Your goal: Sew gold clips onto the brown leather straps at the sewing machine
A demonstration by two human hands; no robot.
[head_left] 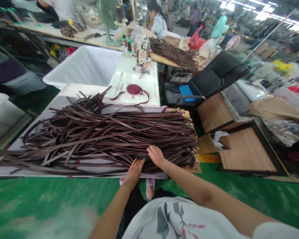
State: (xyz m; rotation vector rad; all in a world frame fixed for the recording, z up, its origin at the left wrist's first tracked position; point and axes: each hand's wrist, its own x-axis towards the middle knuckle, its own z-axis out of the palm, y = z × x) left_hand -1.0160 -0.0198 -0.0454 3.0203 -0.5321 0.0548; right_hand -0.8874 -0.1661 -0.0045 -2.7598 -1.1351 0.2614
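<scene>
straps (129, 132) under left hand (135, 172) and right hand (155, 155), grip of either unclear

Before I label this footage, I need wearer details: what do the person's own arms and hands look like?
The left hand and right hand wear no gloves; no watch or bracelet shows. The forearms are bare. A white sleeve shows on the right; the shirt is white, printed grey and pink.

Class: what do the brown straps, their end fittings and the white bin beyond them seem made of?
Brown straps: probably leather or imitation, satin sheen along bends. End fittings: likely gold-toned metal, shiny glints. White bin: apparently moulded plastic, smooth walls, rounded rim.
</scene>
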